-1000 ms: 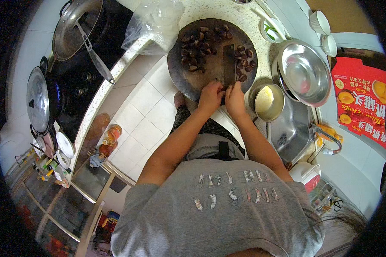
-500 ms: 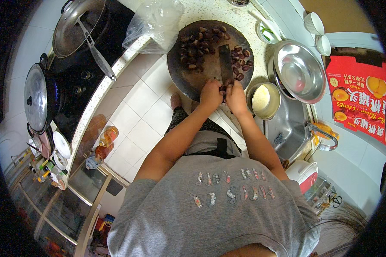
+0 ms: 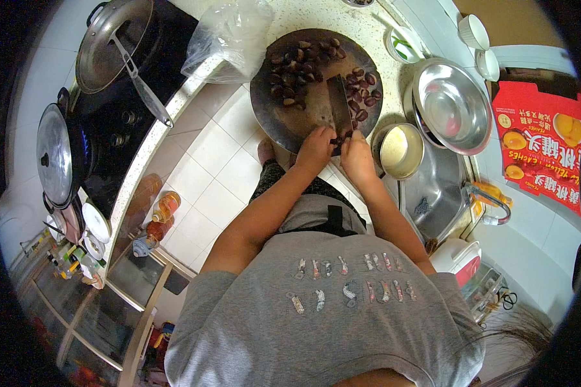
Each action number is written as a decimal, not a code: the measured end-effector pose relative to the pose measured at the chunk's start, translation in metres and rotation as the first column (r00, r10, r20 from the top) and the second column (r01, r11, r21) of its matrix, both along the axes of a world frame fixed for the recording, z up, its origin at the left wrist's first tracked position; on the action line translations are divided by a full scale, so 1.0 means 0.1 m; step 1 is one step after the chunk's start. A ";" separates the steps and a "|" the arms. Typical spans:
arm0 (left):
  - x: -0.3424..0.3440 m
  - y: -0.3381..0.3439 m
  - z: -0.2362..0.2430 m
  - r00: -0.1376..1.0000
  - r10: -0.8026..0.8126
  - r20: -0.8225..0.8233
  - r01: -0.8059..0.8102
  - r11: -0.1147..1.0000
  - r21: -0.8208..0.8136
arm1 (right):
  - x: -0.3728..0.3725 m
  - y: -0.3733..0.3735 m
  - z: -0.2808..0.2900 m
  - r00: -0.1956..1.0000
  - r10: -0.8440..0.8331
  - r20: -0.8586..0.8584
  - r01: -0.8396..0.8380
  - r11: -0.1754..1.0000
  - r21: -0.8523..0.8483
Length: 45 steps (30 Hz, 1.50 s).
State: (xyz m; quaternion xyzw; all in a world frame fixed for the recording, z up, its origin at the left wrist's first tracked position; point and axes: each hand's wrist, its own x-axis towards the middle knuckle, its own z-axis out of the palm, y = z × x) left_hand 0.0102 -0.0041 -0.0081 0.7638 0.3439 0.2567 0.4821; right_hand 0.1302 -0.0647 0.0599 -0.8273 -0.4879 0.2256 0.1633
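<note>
A round, dark chopping board (image 3: pixel 284 132) stands on the counter in front of me. Across its middle lies the broad dark blade of a cleaver (image 3: pixel 339 103), its near end between my hands. My right hand (image 3: pixel 357 158) is closed at that near end, around what seems to be the handle, which the fingers hide. Pressed up to the blade's left side, my left hand (image 3: pixel 316 149) has curled, pinching fingers; what they hold is too small and dark to name. Several chestnuts (image 3: pixel 294 74) form a pile left of the blade, and more glossy brown chestnuts (image 3: pixel 368 93) lie on its right.
Right of the board are a cream-coloured pot (image 3: pixel 401 151), nested steel bowls (image 3: pixel 452 106) and the sink (image 3: pixel 436 197). A clear plastic bag (image 3: pixel 229 39) sits at the back left. On the stove are a lidded pot (image 3: pixel 55 155) over a blue flame and a covered wok (image 3: pixel 113 55).
The cleaver blade has tilted a little, its far end moving slightly left and nearer me. My right hand has drawn slightly toward me; my left hand has shifted a little.
</note>
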 end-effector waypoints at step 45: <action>0.03 0.04 0.17 0.990 0.143 -0.003 -0.141 0.971 -0.191 | 0.05 -0.09 -0.22 0.922 -0.153 -0.355 0.252 0.934 0.252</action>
